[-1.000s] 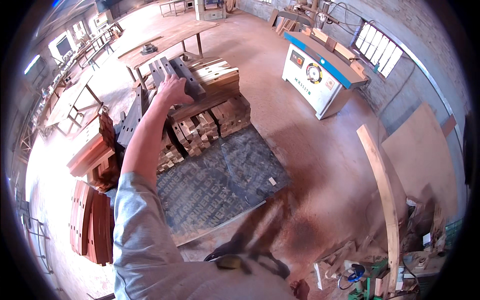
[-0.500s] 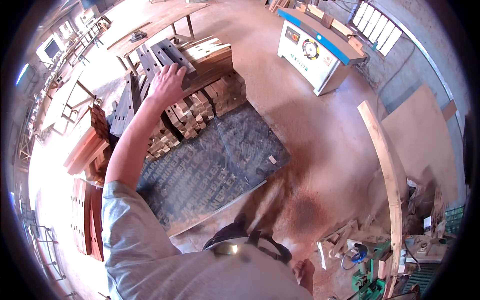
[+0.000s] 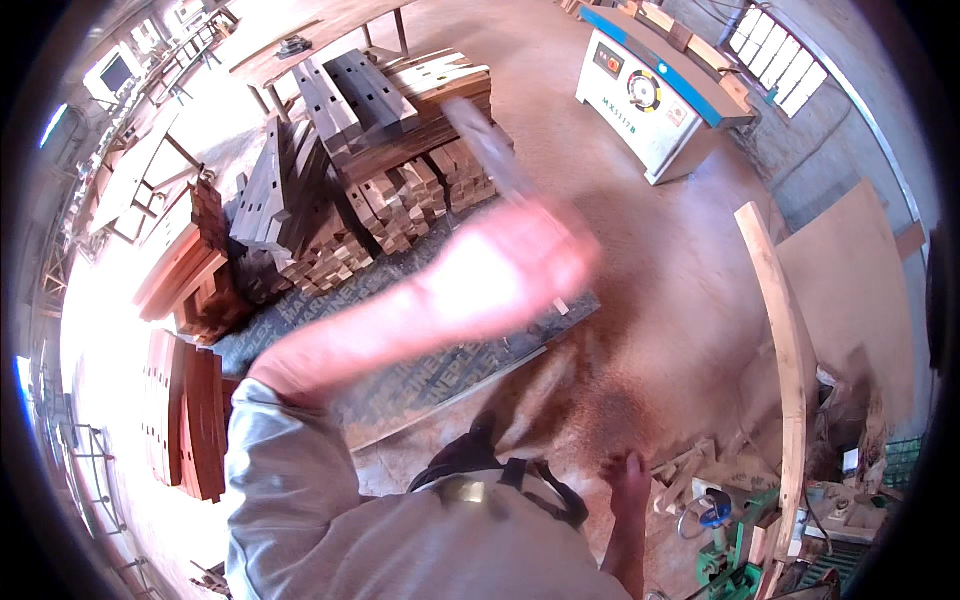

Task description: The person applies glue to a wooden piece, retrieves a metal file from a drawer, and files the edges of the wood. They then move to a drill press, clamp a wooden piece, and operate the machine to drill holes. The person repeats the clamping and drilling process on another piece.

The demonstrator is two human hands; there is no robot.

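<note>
My left arm reaches across the middle of the view, and my left hand (image 3: 530, 260) is blurred by motion in front of the black printed board (image 3: 400, 400). A narrow dark wooden slat (image 3: 488, 145), also smeared, sticks up from that hand, which is closed round its lower end. Behind it lies a stack of wooden slats (image 3: 435, 75), with dark ones bearing square slots on top and cut ends facing me. Low on the right hangs my right hand (image 3: 630, 475), near my body; its fingers are too unclear to read.
A white machine with a blue-edged top (image 3: 650, 100) stands at the back right. A long pale plank (image 3: 780, 350) leans beside a green machine (image 3: 730, 560) and wood scraps. Reddish slats (image 3: 185, 415) are piled at the left. A wooden table (image 3: 320, 35) is at the back.
My left hand has come off the top of the stack and swung right and nearer, carrying one dark slat. My right hand has moved up and slightly right.
</note>
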